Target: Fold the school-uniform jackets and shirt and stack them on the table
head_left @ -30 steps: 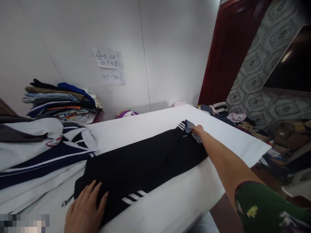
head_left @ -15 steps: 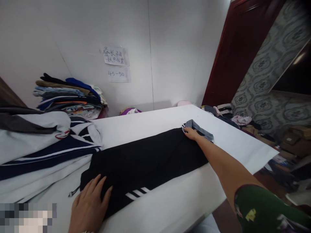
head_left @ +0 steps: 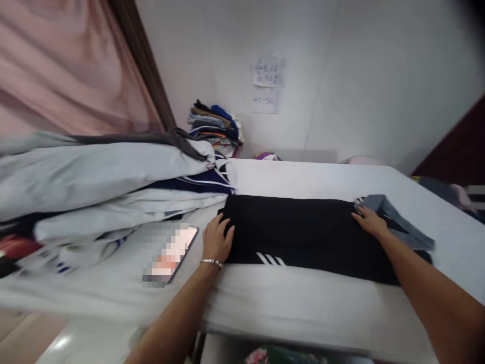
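Observation:
A black garment with three white stripes (head_left: 303,235) lies flat along the white table (head_left: 303,308). My left hand (head_left: 216,238) rests on its left end, fingers curled over the edge of the cloth. My right hand (head_left: 369,222) lies flat on its right end, fingers stretched out, next to a grey folded cuff (head_left: 394,222) of the garment. A bracelet sits on my left wrist.
A heap of white and navy clothes (head_left: 94,187) fills the table's left side. A phone (head_left: 170,253) lies beside my left hand. A stack of folded clothes (head_left: 214,126) stands against the wall under paper notes (head_left: 268,81). A pink curtain hangs at the left.
The view has swung left, bringing the curtain and the phone into sight. My left hand has shifted onto the garment's left edge. My right hand still rests by the grey cuff.

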Tool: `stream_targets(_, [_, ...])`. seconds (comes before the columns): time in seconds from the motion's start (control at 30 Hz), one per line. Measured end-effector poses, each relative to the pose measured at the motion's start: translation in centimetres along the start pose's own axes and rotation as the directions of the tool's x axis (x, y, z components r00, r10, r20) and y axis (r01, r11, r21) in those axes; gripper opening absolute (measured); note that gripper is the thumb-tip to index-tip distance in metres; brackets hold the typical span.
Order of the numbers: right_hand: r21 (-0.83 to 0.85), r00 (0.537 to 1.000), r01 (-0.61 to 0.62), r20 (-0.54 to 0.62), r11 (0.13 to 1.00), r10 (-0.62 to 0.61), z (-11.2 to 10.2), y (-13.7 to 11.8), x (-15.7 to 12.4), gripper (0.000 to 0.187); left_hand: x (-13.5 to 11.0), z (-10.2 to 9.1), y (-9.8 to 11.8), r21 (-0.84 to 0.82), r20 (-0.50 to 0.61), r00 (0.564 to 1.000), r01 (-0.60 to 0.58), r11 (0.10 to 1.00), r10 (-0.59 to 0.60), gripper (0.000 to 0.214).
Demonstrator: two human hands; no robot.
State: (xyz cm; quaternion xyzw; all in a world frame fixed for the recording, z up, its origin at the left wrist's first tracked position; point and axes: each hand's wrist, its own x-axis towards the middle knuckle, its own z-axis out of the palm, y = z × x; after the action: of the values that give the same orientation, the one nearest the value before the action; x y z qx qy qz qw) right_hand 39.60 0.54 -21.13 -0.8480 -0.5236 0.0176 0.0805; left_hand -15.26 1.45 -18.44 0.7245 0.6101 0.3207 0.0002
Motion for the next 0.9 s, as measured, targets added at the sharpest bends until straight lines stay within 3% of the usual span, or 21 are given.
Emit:
stream_targets(0.1, [0.02,0.99,0.009,-0.138,1.0,-0.007,0.5,-0.4,-0.4,0.059,0.3,-0.3,-0.9,-0.066,-0.044,0.991,0.122,0.99,-0.125,0.037])
stream_targets(0.27, [0.117,0.923,0.25,-0.33,0.961,-0.2,1.9,-2.7,-2.4,0.057,0.6,-0.7,-1.4,-0.167,0.065,0.949,0.315,0.934,-0.309,0.041])
stream_targets(0.43, [0.244,0.935,0.333,-0.206,0.911,-0.287,3.3,-3.9,-3.2,0.048,0.7,-0.9,-1.3,-0.234,0.133,0.898,0.439,0.867,-0.419,0.039])
stream_targets(0.53, [0.247,0.93,0.325,-0.257,0.913,-0.261,2.4,-4.4,-4.0,0.051,0.7,-0.8,-1.5,-0.322,0.128,0.896,0.444,0.836,-0.426,0.037])
stream_targets(0.63, [0.315,0.89,0.428,-0.309,0.847,-0.335,1.0,-5.5,-5.5,0.052,0.7,-0.6,-1.5,-0.351,0.142,0.912,0.41,0.842,-0.385,0.033])
stream_targets(0.73, [0.43,0.863,0.502,-0.192,0.75,-0.468,0.5,-6.9,-6.9,0.053,0.6,-0.6,-1.2,-0.328,0.138,0.914,0.406,0.853,-0.382,0.031])
stream_targets(0.8, [0.456,0.837,0.519,-0.097,0.723,-0.539,0.6,-7.4,-7.3,0.053,0.6,-0.7,-1.1,-0.314,0.112,0.909,0.415,0.854,-0.401,0.032])
stream_targets(0.9, [0.481,0.819,0.52,-0.046,0.705,-0.572,0.8,-7.3,-7.2,0.052,0.6,-0.8,-1.2,-0.3,0.095,0.905,0.423,0.855,-0.415,0.034])
